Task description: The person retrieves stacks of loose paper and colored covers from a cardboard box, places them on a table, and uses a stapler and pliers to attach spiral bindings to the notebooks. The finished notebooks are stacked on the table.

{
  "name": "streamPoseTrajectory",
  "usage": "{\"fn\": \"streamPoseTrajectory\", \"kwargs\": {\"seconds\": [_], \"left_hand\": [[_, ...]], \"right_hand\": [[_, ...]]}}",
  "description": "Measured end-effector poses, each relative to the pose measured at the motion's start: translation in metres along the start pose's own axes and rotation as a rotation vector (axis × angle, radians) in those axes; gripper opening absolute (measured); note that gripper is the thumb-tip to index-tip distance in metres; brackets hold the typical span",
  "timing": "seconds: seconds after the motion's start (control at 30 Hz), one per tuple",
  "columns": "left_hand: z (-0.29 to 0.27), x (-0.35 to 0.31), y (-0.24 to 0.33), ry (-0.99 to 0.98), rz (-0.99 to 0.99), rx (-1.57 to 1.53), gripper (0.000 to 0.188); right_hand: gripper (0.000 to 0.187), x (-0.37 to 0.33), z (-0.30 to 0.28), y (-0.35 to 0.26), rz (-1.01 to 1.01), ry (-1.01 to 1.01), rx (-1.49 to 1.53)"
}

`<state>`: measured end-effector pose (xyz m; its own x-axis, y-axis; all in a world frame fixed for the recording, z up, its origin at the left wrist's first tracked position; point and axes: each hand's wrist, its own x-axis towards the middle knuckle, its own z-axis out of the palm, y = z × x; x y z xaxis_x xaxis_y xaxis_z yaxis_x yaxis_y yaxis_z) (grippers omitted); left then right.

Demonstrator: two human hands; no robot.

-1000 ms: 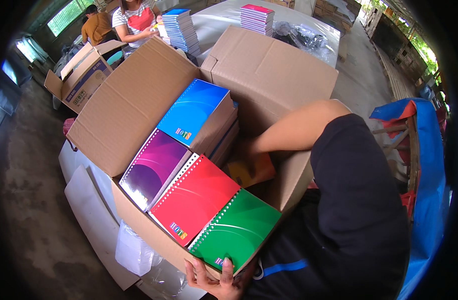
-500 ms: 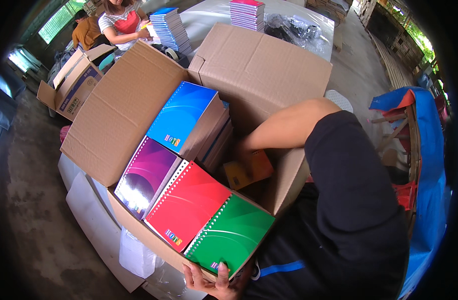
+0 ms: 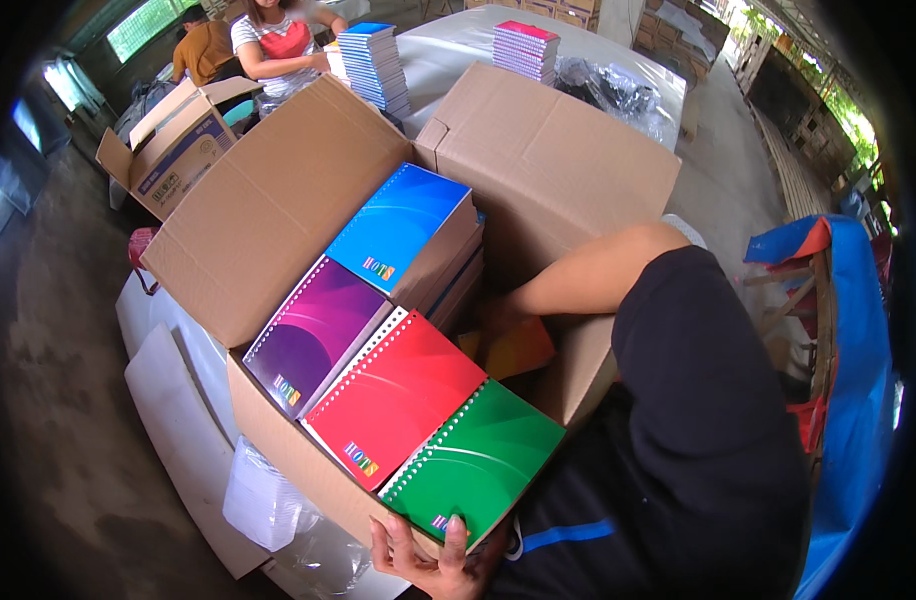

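In front of me stands an open cardboard box packed with spiral-hole notebooks. On top lie a blue notebook, a purple notebook, a red notebook and a green notebook. My left hand grips the box's near edge, its thumb over the green notebook's corner. Deep in the box's right part, my right hand reaches down to a yellow-orange notebook. Shade and blur hide its fingers, so whether it grips that notebook is unclear.
Two raised flaps, including a wide one, stand at the far side. Behind are a blue-topped notebook stack, a pink-topped stack and clear plastic. A person works at the back left, near another carton.
The whole view has shifted, so the box sits slightly lower and further right. My right hand stays down in the box, over the yellow-orange notebook, and my left stays on the edge.
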<state>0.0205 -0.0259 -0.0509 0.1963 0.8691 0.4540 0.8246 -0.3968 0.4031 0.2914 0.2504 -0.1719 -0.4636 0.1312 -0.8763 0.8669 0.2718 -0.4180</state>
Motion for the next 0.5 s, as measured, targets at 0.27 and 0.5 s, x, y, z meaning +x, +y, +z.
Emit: {"fn": "streamPoseTrajectory", "kwargs": {"seconds": [0.27, 0.5], "left_hand": [[-0.001, 0.006, 0.002, 0.001, 0.023, -0.003, 0.065], [-0.007, 0.01, 0.003, -0.035, 0.017, 0.032, 0.066]], "right_hand": [[0.077, -0.007, -0.004, 0.009, 0.004, -0.152, 0.463], [0.072, -0.01, -0.008, 0.007, 0.028, -0.209, 0.568]]}}
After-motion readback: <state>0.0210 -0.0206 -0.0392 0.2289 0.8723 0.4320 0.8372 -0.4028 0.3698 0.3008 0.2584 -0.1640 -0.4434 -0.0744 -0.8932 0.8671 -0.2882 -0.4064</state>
